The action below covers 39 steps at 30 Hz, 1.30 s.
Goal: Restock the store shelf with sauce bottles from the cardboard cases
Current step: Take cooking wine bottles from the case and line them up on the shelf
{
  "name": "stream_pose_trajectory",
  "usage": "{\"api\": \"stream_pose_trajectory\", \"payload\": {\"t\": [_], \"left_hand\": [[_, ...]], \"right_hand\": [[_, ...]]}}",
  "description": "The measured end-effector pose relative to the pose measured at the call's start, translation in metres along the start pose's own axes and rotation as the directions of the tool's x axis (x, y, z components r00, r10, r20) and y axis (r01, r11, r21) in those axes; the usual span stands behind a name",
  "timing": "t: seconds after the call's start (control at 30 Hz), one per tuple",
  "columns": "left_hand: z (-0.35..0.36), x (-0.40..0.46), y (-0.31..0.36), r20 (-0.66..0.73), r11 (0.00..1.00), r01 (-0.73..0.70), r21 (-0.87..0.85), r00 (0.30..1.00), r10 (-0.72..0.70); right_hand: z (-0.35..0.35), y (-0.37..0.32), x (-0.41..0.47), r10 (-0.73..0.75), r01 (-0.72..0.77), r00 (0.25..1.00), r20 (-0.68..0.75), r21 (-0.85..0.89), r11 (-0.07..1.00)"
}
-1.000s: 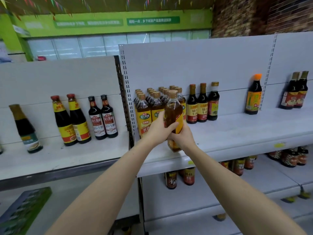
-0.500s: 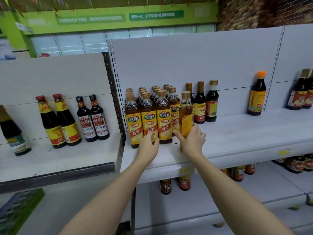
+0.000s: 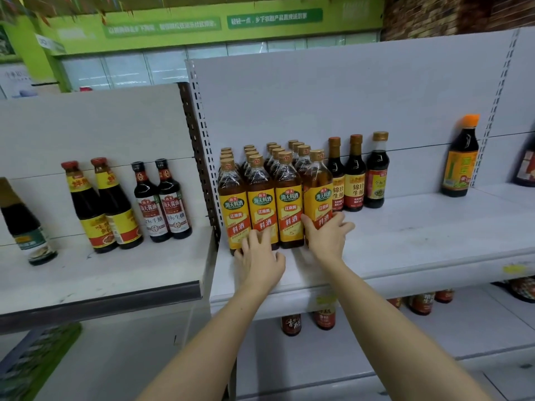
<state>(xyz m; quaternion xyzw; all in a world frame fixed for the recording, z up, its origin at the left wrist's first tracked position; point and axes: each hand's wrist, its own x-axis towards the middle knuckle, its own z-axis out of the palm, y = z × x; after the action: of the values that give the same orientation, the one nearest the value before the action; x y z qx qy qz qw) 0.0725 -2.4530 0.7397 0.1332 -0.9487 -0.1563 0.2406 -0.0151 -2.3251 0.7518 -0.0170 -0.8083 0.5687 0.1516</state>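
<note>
My right hand (image 3: 325,234) curls round the end bottle (image 3: 318,198) at the front of the shelf (image 3: 419,241), my left hand (image 3: 260,257) lies with straight fingers against its neighbours, and a careless shove could topple the row.

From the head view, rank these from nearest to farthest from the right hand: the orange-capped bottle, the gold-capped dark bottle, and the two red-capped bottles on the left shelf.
1. Gold-capped dark bottle, just right of and behind the right hand.
2. Orange-capped bottle, far right on the same shelf.
3. Red-capped bottles, on the left shelf, past the left hand.
</note>
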Motion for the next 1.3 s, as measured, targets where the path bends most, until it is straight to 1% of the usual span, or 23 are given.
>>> {"api": "stream_pose_trajectory", "payload": {"t": [0.2, 0.3, 0.37, 0.47, 0.53, 0.7, 0.83, 1.0, 1.13, 1.3], "left_hand": [[0.003, 0.001, -0.004, -0.024, 0.997, 0.074, -0.028, 0.997, -0.075], [0.004, 0.000, -0.004, -0.082, 0.994, 0.098, -0.057, 0.991, -0.103], [0.002, -0.003, -0.002, -0.110, 0.983, 0.144, -0.113, 0.982, -0.156], [0.001, -0.005, 0.000, -0.072, 0.960, 0.194, -0.204, 0.975, -0.212], [0.002, -0.004, -0.001, -0.057, 0.953, 0.193, -0.234, 0.976, -0.211], [0.007, -0.002, -0.008, -0.081, 0.948, 0.156, -0.278, 0.979, -0.185], [0.012, -0.001, -0.012, -0.096, 0.939, 0.129, -0.319, 0.981, -0.167], [0.008, -0.002, -0.011, -0.103, 0.922, 0.136, -0.362, 0.977, -0.185], [0.004, -0.003, -0.008, -0.092, 0.925, 0.153, -0.347, 0.976, -0.196], [-0.001, -0.005, -0.005, -0.101, 0.920, 0.153, -0.361, 0.974, -0.202]], "right_hand": [[0.007, 0.006, -0.006, 0.016, -0.019, 1.000, 0.023, 0.131, 0.991], [0.006, 0.006, -0.005, 0.012, -0.014, 1.000, 0.023, 0.114, 0.993], [0.006, 0.008, -0.004, 0.014, -0.018, 0.999, 0.047, 0.086, 0.996], [0.008, 0.011, -0.001, 0.000, -0.007, 0.997, 0.075, 0.085, 0.996], [0.009, 0.013, 0.001, -0.018, 0.010, 0.997, 0.074, 0.107, 0.994], [0.005, 0.014, 0.004, -0.029, 0.016, 0.996, 0.079, 0.158, 0.987], [0.009, 0.015, 0.003, -0.008, -0.004, 0.995, 0.097, 0.129, 0.992], [0.011, 0.012, 0.002, 0.035, -0.043, 0.985, 0.167, 0.044, 0.998], [0.013, 0.011, 0.008, 0.062, -0.070, 0.984, 0.169, 0.042, 0.997], [0.013, 0.014, 0.008, 0.051, -0.057, 0.984, 0.170, 0.031, 0.998]]}}
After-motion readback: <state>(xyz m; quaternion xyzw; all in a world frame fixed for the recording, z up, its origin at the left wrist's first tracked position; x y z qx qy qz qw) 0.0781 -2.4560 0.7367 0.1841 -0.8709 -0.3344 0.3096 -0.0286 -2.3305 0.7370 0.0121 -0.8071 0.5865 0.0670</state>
